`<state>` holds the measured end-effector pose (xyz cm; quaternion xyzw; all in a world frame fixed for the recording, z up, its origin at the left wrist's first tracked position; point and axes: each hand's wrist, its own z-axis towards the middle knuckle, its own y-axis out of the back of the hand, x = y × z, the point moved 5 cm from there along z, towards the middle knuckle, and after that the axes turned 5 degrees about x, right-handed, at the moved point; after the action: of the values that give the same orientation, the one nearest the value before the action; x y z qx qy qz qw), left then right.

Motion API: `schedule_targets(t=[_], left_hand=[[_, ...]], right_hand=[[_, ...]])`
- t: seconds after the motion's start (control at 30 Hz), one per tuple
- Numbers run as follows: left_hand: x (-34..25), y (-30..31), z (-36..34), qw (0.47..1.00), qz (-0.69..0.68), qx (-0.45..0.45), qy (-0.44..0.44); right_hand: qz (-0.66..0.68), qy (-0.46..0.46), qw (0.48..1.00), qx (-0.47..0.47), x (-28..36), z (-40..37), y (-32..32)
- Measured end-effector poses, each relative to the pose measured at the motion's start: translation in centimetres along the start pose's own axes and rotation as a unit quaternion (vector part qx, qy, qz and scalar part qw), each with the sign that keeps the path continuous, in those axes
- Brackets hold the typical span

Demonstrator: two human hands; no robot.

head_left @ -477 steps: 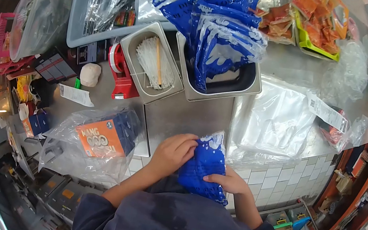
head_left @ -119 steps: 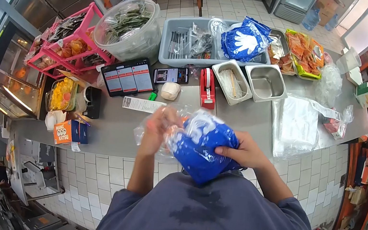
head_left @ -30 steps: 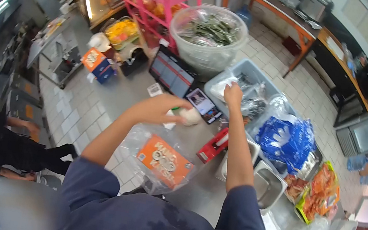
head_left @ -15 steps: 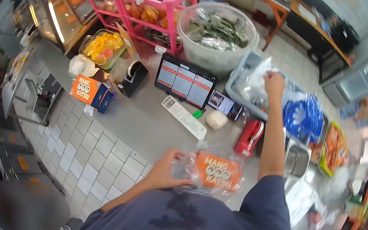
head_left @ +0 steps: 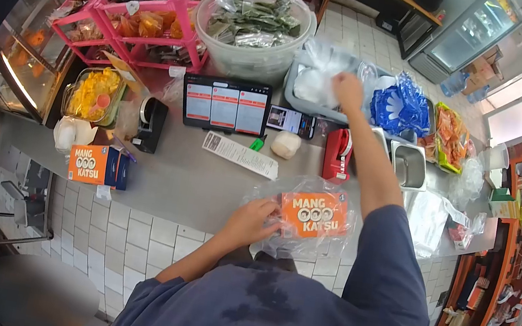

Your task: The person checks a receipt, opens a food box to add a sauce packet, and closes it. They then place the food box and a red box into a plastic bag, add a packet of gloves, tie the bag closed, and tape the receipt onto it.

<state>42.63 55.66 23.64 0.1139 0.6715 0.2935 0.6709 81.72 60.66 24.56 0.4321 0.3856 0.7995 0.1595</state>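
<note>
An orange box (head_left: 316,214) lettered "MANG KATSU" lies inside a clear plastic bag (head_left: 249,191) at the counter's front edge. My left hand (head_left: 252,222) grips the bag at the box's left end, fingers curled. My right arm reaches forward over the counter to a grey-blue bin (head_left: 315,108). There my right hand (head_left: 349,92) is closed on a whitish see-through plastic bag (head_left: 326,60), which is smeared by motion. More clear plastic lies in the bin, and a blue plastic pack (head_left: 400,107) with a white hand print sits at its right side.
A red tape dispenser (head_left: 339,155), a tablet (head_left: 225,105), a phone (head_left: 284,120) and a long printed carton (head_left: 240,154) are on the counter (head_left: 182,181). Behind stand a pink rack (head_left: 133,28) and a big tub of packets (head_left: 240,59). Another orange box (head_left: 89,163) is at left.
My view has shifted, so more of the counter's front shows. The whitish bag at my right hand is now higher and blurred. My left hand stays by the bagged box.
</note>
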Motion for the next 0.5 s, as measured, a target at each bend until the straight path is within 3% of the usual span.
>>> schedule_targets(t=[0.07, 0.17, 0.2, 0.23, 0.3, 0.33, 0.37, 0.43, 0.47, 0.5], left_hand=[[0.4, -0.1, -0.1, 0.999, 0.025, 0.034, 0.020], [-0.1, 0.7, -0.5, 0.998, 0.056, -0.016, 0.007], [-0.3, 0.8, -0.6, 0.998, 0.060, -0.010, 0.009], [-0.6, 0.8, -1.0, 0.998, 0.051, -0.015, 0.017], [-0.9, 0.9, -1.3, 0.999, 0.038, -0.023, 0.025], [-1.7, 0.9, -1.1, 0.996, 0.082, -0.030, -0.032], [-2.4, 0.6, -1.5, 0.988, 0.126, -0.031, -0.087], [-2.4, -0.3, -1.7, 0.984, 0.143, -0.024, -0.100], [-2.5, -0.9, -1.4, 0.979, 0.162, -0.025, -0.120], [-2.4, -1.2, -1.0, 0.979, 0.160, -0.024, -0.121]], right_hand=[[-0.123, 0.005, 0.985, 0.121, -1.0, 1.0, -3.7], [-0.175, 0.043, 0.982, 0.054, -1.8, 3.1, -6.1], [-0.189, 0.116, 0.946, 0.238, 0.2, 1.4, -5.0], [-0.182, 0.107, 0.948, 0.239, 0.1, 1.4, -4.9], [-0.186, 0.016, 0.975, 0.123, -0.4, 3.4, -3.6], [-0.194, 0.041, 0.962, 0.190, -0.6, 3.0, -4.2], [-0.195, 0.040, 0.961, 0.195, -0.8, 3.1, -4.1], [-0.034, -0.024, 0.997, -0.060, -1.0, 3.8, -0.4], [-0.036, -0.023, 0.997, -0.059, -1.0, 4.0, 0.4], [0.033, -0.049, 0.991, -0.124, -1.6, 3.8, 1.9]])
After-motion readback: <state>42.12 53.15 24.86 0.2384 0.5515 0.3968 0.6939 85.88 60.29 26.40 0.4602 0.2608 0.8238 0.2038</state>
